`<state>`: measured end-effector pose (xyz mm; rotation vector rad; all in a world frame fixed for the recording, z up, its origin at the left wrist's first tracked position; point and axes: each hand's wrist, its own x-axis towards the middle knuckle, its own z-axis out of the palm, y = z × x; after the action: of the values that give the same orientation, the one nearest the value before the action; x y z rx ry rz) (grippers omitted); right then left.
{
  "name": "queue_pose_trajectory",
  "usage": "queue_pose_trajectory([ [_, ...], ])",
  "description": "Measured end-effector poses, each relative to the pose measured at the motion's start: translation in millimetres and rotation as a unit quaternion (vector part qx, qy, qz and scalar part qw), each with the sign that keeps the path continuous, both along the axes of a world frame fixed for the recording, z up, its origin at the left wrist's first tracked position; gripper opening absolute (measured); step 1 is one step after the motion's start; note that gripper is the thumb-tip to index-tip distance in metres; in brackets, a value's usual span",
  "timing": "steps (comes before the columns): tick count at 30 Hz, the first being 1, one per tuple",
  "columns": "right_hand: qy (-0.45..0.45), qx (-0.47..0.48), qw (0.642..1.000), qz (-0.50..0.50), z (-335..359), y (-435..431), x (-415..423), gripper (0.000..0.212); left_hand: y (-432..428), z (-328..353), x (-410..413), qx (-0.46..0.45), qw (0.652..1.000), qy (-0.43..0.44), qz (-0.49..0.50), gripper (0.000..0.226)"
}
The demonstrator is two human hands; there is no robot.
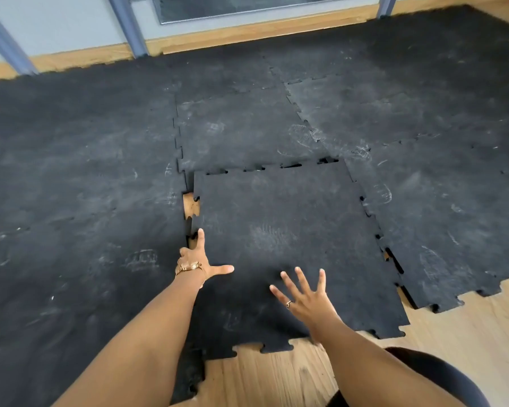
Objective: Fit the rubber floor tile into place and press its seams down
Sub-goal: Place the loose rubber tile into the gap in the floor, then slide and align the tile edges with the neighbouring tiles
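1. Rubber floor tile (288,230) is lying skewed in its gap, wood floor (192,206) showing beside its left seam.
2. Left hand (196,264) is pressing that seam, fingers spread, grasping nothing.
3. Right hand (307,301) is hovering open over the tile's near part, likely steadying.

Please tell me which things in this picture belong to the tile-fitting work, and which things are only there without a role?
Belong to the job:
loose rubber tile
laid tiles around it
open seam gap showing wood
left hand at the tile's left edge
right hand, fingers spread

Only there:
bare wood floor
wooden strip along the wall
metal legs
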<state>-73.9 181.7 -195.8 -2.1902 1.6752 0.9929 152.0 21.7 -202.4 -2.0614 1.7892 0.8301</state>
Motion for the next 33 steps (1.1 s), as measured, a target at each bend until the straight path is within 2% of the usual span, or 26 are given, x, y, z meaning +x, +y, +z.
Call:
queue_pose_trajectory([
  [4, 0.002, 0.004, 1.000, -0.008, 1, 6, -2, 0.118, 5, 7, 1, 0.007, 1.000, -0.008, 0.011, 0.139],
  [9, 0.001, 0.010, 1.000, 0.000, -6, 16, -9, 0.132, 32, 5, 8, 0.013, 0.999, 0.015, 0.035, 0.137],
  [16, -0.011, -0.008, 1.000, 0.010, -12, 23, -16, 0.125, 46, 9, 13, 0.041, 0.998, 0.014, 0.051, 0.138],
  [18, 0.002, -0.007, 1.000, -0.017, -12, 22, -14, 0.122, 43, 10, 11, 0.035, 0.998, 0.010, 0.049, 0.140],
  [21, 0.041, -0.022, 0.990, -0.131, -6, 17, -16, 0.133, 37, 12, 12, 0.032, 0.998, 0.012, 0.048, 0.142],
  [22, 0.035, -0.056, 0.984, -0.166, 2, 10, -15, 0.134, 37, 14, 11, 0.033, 0.998, 0.016, 0.047, 0.142],
  [24, -0.007, -0.106, 0.979, -0.175, 21, -8, -10, 0.126, 41, 17, 11, 0.037, 0.998, 0.015, 0.040, 0.140],
  [26, -0.034, -0.048, 0.985, -0.160, 30, -22, -5, 0.110, 48, 21, 11, 0.034, 0.999, 0.011, 0.033, 0.137],
  [27, -0.048, 0.005, 0.971, -0.234, 30, -25, -1, 0.107, 51, 21, 11, 0.034, 0.999, 0.013, 0.033, 0.135],
  [29, -0.106, 0.073, 0.899, -0.418, 34, -33, 2, 0.113, 55, 21, 13, 0.025, 0.999, 0.013, 0.026, 0.130],
  [30, -0.149, 0.054, 0.869, -0.468, 34, -37, 3, 0.113, 57, 20, 13, 0.020, 0.999, 0.014, 0.022, 0.129],
  [33, -0.220, -0.041, 0.822, -0.524, 30, -41, -1, 0.101, 62, 15, 9, -0.002, 0.999, 0.010, 0.035, 0.122],
])
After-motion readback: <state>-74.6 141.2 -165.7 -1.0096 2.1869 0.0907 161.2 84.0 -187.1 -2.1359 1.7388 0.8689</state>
